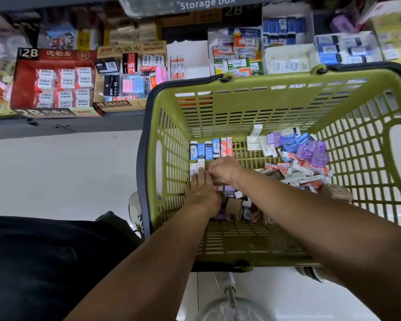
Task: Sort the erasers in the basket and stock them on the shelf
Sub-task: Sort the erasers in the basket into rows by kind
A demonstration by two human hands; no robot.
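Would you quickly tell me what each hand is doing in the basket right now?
Left hand: open, straight fingers resting on white erasers.
Right hand: fingers curled; whether it holds anything cannot be told.

Bare forearms (299, 205); black clothing (44, 262) covers the lap, and a pale laced shoe (134, 208) shows beside it.

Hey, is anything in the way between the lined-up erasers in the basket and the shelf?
Only the basket's far wall stands between the lined-up erasers and the shelf; they would need lifting over it. Nothing else visible.
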